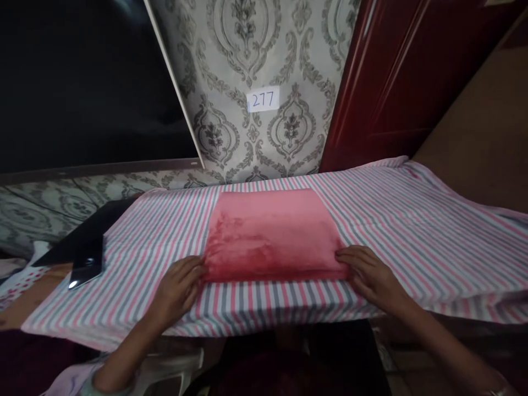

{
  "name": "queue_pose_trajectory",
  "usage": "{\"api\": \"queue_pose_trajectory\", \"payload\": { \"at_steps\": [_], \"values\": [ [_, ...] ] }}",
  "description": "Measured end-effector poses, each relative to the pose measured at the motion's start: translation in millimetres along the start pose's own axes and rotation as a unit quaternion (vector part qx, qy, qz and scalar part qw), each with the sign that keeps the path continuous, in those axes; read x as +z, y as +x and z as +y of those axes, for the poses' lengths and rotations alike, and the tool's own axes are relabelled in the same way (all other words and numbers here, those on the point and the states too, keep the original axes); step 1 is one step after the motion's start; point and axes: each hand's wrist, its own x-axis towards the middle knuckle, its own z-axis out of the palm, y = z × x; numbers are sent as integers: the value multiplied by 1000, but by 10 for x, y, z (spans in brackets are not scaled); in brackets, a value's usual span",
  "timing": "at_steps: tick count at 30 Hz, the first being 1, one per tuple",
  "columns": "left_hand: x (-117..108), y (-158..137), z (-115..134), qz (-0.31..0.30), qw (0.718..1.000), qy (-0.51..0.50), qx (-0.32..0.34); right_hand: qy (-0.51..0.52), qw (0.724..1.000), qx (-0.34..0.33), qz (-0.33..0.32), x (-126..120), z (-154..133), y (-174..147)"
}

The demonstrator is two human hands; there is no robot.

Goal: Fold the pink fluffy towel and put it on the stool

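A pink-red plush cloth (274, 234), folded into a rectangle, lies flat on a striped sheet (157, 236). Its pile looks darker along the near edge and at the left. At its near left corner, my left hand (181, 283) is closed with the fingers pinching the cloth's edge. My right hand (369, 275) grips the near right corner in the same way, with thumb and fingers curled at the fabric. The fingertips of both hands are partly hidden against the cloth.
A dark phone (87, 267) rests at the sheet's left side. Behind the table, a large black screen (91, 82) stands left and a dark red door (379, 77) right. A paper marked 277 (263, 99) is stuck on the patterned wallpaper (247, 55). The sheet overhangs the near edge.
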Motion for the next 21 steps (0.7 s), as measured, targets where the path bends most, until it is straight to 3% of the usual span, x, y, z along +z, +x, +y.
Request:
{"api": "queue_pose_trajectory", "payload": {
  "at_steps": [2, 4, 9, 12, 15, 21],
  "values": [
    [-82, 213, 82, 50, 999, 3, -21, 5, 999, 35, 17, -88, -61, 138],
    [-109, 513, 227, 59, 997, 6, -52, -17, 996, 79, 34, -103, -135, 376],
    [148, 1347, 609, -61, 993, 50, -84, -73, 990, 101, -57, 183, -274, 1274],
    [415, 1687, 626, -126, 980, 106, -111, -121, 976, 140, -115, 434, -236, 1727],
    [677, 1773, 497, -162, 962, 169, -140, -166, 960, 179, -136, 684, -105, 1872],
    [950, 1612, 335, -165, 952, 211, -149, -199, 955, 184, -121, 983, 86, 1649]
  ]
}}
